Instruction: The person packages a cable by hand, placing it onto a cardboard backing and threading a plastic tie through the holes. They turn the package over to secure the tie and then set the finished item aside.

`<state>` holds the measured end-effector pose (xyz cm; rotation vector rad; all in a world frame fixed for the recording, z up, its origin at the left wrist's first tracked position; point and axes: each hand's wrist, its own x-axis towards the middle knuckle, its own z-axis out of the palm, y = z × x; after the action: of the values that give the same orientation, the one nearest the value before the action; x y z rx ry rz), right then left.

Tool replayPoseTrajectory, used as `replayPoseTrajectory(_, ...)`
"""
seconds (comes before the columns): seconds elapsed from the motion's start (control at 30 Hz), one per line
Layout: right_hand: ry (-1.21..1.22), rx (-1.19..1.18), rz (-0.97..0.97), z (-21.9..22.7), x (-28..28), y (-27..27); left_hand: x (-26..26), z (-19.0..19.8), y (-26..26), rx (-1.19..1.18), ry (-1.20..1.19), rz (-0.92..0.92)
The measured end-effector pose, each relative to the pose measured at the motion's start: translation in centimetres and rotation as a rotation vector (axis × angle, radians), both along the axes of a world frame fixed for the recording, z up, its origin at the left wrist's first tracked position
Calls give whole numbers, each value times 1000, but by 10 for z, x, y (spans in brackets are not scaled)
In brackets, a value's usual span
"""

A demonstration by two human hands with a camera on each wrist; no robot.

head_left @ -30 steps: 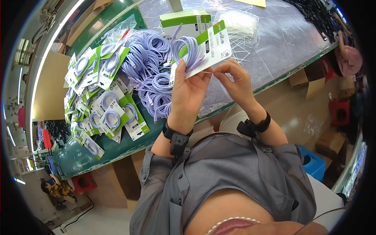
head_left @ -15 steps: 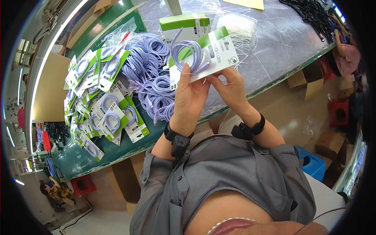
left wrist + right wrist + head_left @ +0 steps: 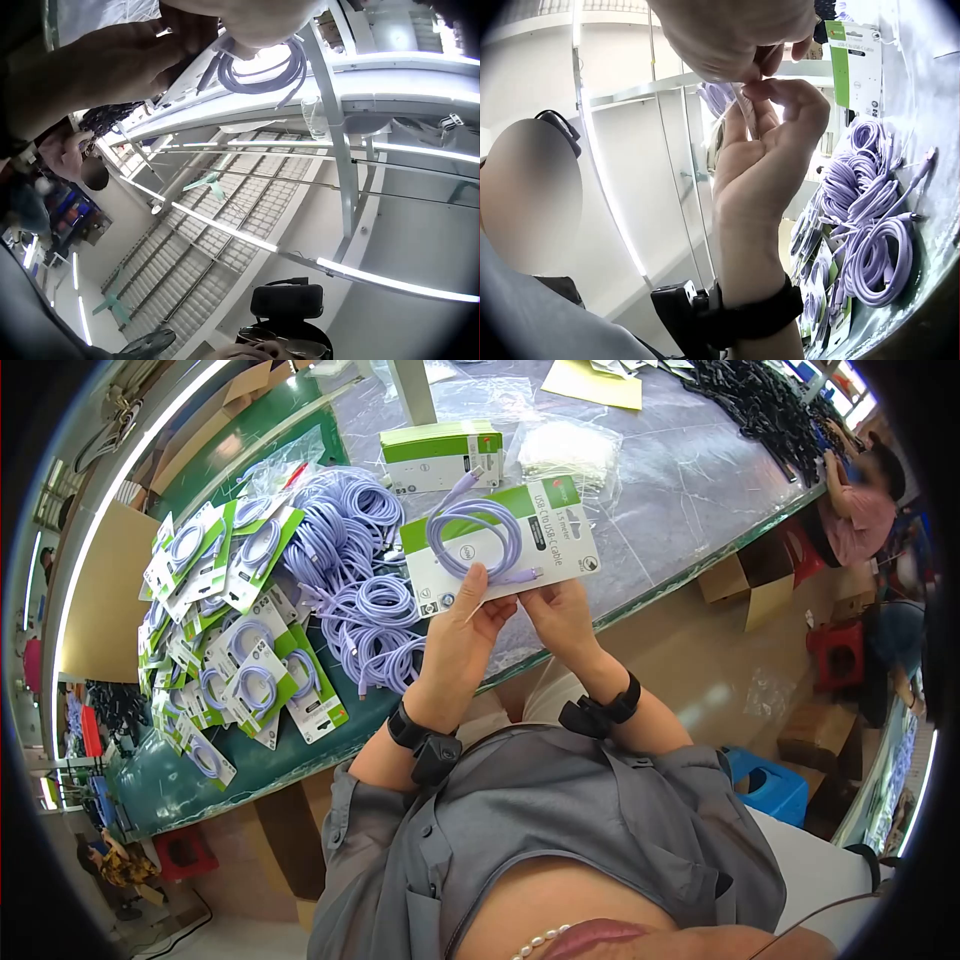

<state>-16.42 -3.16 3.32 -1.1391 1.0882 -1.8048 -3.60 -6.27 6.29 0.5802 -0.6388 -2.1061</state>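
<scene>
My left hand [image 3: 460, 640] holds a white and green packaging card [image 3: 560, 550] by its lower edge, thumb on the front and fingers behind. A coiled lilac USB-C cable [image 3: 512, 538] lies against the card's face, both connector ends sticking out of the coil. At the same lower edge, my right hand [image 3: 563, 622] has thumb and fingertips curled together, close beside the left fingers. Its pinch on the thin white cable tie is mostly hidden behind the card. In the right wrist view, the left hand [image 3: 769, 150] and right hand [image 3: 731, 34] meet at the card's edge.
Lilac cable coils [image 3: 350, 530] are heaped left of the hands, beside a pile of carded cables [image 3: 235, 650]. Behind the held card stand a stack of blank cards [image 3: 440, 455] and a bag of white ties [image 3: 570, 452]. Black cables [image 3: 750, 410] lie far right.
The card has turned to face the head camera more squarely and come lower. The right hand has moved in from the card's right to its lower edge, beside the left fingers.
</scene>
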Motion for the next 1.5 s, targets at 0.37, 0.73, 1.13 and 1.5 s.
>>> replayPoseTrajectory(0.37,1188,-251,-252,64,-19,35,-8,0,9,-105,-94,131)
replayPoseTrajectory(0.73,1271,-305,-192,60,-23,28,-1,-3,20,-249,-81,119)
replayPoseTrajectory(1.13,1163,-513,-303,52,-25,27,4,0,29,-427,-278,157)
replayPoseTrajectory(1.5,1037,-638,-420,54,-18,42,10,23,26,-1398,-680,566)
